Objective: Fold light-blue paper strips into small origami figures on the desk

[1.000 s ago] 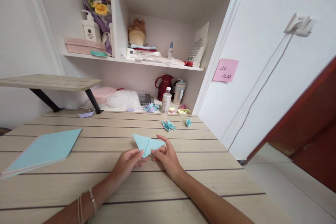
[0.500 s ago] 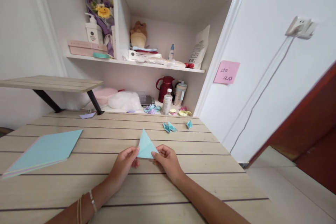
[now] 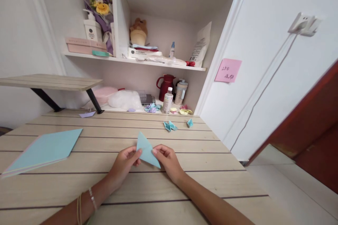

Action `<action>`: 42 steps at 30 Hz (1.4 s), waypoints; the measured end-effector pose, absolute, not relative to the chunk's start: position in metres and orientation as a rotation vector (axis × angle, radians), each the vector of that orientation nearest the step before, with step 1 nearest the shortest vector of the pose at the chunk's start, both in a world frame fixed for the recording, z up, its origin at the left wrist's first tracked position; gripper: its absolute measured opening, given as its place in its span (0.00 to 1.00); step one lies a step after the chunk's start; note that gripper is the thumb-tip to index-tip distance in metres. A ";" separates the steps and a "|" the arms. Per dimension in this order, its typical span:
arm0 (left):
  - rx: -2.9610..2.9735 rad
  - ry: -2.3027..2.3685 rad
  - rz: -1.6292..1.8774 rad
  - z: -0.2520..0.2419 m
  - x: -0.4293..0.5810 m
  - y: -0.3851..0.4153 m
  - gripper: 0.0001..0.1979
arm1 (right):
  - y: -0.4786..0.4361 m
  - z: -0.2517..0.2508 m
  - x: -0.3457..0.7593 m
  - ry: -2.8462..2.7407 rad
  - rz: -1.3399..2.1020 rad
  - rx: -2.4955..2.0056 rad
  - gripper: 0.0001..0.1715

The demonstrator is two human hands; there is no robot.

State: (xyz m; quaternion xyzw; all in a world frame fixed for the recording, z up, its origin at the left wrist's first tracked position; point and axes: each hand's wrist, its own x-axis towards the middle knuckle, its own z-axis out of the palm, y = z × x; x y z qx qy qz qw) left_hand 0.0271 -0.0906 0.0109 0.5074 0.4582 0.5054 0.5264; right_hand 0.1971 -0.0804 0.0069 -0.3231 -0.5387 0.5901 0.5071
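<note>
Between my hands is a folded light-blue sheet of origami paper (image 3: 146,150), triangular, with one point up and another toward the lower right. My left hand (image 3: 128,158) pinches its left edge, the thumb flat on the front face. On the other side my right hand (image 3: 167,158) grips the right edge between thumb and fingers. The fingers behind the paper are partly hidden. Farther back on the table lie folded blue paper pieces (image 3: 170,126) and another small one (image 3: 190,123). To the left is a stack of square paper (image 3: 47,149), blue on top.
The slatted wooden table (image 3: 148,190) runs back to a shelf unit. A raised wooden stand (image 3: 52,81) is at the back left. A bottle (image 3: 167,101), red jug (image 3: 166,88) and loose folded papers (image 3: 152,107) stand or lie at the back.
The blue paper has turned in my hands, so one corner now points down to the right. My right thumb has moved up along its right edge. The view has shifted slightly.
</note>
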 end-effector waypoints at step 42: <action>1.292 1.044 1.192 0.010 0.026 -0.089 0.11 | -0.087 0.027 0.208 -1.605 1.158 -0.861 0.17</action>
